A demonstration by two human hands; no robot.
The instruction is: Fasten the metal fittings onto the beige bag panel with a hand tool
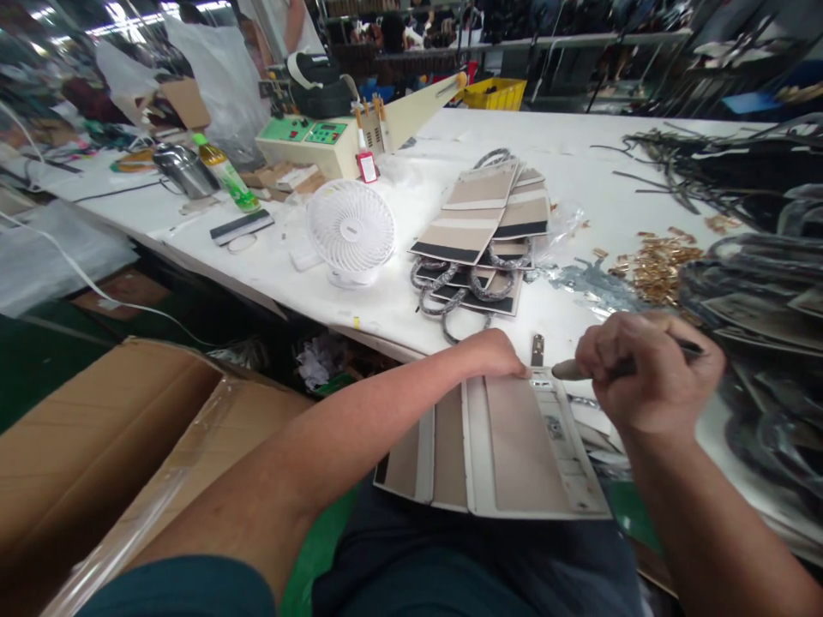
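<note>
A beige and white bag panel lies at the table's near edge, partly over my lap. My left hand is closed at its far edge, with the fingertips down by the corner and partly hidden. In my right hand, closed in a fist, is a tool with a blunt grey end. That end points left toward the panel's far right corner, close to my left fingertips. Small metal fittings show along the panel's white right strip. A small dark metal piece stands just beyond the corner.
Similar panels with looped handles are stacked ahead. Left of them stands a white fan, with a cream machine behind. Gold-coloured metal pieces and wrapped dark handles lie right. A cardboard box stands at lower left.
</note>
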